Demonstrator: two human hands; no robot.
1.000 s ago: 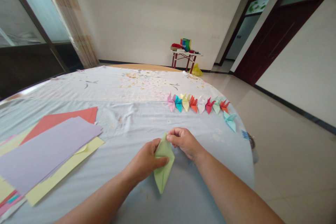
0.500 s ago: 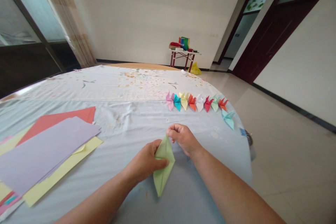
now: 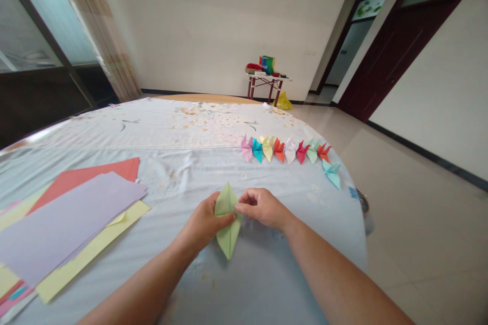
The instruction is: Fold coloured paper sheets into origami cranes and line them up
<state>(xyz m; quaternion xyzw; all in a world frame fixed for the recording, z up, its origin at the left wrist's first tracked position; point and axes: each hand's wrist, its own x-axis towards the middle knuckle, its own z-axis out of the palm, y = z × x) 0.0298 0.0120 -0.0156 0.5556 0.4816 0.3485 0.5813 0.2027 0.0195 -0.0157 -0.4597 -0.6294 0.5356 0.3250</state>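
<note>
A broad lane of cloth point(image 3: 179, 183) lies between the paper pile point(image 3: 84, 223) and the left hand point(image 3: 204, 221); a hand could pass along it toward the far side. The pile lies low, its sheets overlapping. The green paper point(image 3: 227, 238) fills the gap between left hand and right hand point(image 3: 263, 208), whose fingertips meet its right edge. Ahead, a strip of cloth runs up to the birds point(image 3: 279, 151), a tight row barring the way at right. The light blue bird point(image 3: 331, 175) sits nearer, by the table's edge. Below the green paper, cloth shows between the forearms, which block sideways passage.
</note>
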